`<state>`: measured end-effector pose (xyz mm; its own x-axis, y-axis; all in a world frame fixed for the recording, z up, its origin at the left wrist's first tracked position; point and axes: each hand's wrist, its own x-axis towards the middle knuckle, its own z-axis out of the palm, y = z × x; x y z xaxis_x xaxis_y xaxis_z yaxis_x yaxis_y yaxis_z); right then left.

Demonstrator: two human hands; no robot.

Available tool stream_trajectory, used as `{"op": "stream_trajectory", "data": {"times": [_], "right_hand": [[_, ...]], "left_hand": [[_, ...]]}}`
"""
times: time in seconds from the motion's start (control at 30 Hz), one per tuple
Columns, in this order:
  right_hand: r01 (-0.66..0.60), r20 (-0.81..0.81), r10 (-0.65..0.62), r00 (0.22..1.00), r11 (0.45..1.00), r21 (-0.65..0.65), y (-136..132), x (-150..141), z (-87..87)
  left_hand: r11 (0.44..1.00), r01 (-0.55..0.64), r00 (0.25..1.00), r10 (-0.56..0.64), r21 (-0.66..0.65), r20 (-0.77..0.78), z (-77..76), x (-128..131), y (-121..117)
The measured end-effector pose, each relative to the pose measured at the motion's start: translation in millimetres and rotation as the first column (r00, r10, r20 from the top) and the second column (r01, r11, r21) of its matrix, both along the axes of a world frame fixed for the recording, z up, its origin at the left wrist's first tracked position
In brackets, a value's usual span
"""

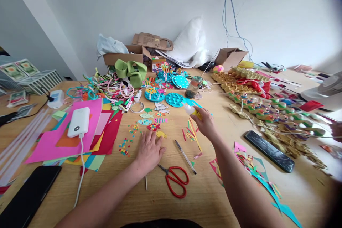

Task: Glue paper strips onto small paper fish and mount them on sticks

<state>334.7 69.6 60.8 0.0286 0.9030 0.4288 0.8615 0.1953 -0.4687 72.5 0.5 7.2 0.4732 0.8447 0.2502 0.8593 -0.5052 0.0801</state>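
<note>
My left hand (148, 151) lies on the table with its fingers stretched out, the fingertips at the lower edge of a red paper fish (153, 127) covered in coloured dots. A yellow paper fish (161, 134) is just beside those fingers. My right hand (207, 124) is closed around a small glue bottle (189, 109), clear with a yellow part, held tilted above the table. Several more paper fish, such as a striped pink one (160, 120), lie beyond my left hand. Red-handled scissors (177, 181) and a pen (185, 156) rest between my forearms.
Loose paper dots (125, 146) are left of my left hand. Blue paper discs (174, 99) and a glass jar (193, 87) stand farther back. Coloured sheets (107, 139) with a white power bank (78, 122) lie left; a phone (269, 149) and egg-carton pieces (275, 114) lie right.
</note>
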Motion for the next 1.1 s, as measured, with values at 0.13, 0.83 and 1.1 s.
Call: {"op": "stream_trajectory", "data": {"times": [0.13, 0.83, 1.1], "right_hand": [[-0.019, -0.047, 0.02, 0.999, 1.0, 0.008, 1.0, 0.9, 7.4], [-0.218, -0.081, 0.206, 0.975, 0.956, -0.197, -48.9, -23.1, 2.3], [-0.197, -0.02, 0.2, 0.98, 0.934, -0.3, -58.9, -27.8, -1.5]], "left_hand": [[1.0, 0.01, 1.0, -0.01, -0.016, 0.008, -0.5, 5.9, 2.3], [1.0, 0.027, 0.995, -0.026, -0.014, 0.096, -8.5, 15.6, 5.7], [0.999, 0.037, 0.99, -0.038, 0.005, 0.133, -4.7, 14.0, 4.2]]}}
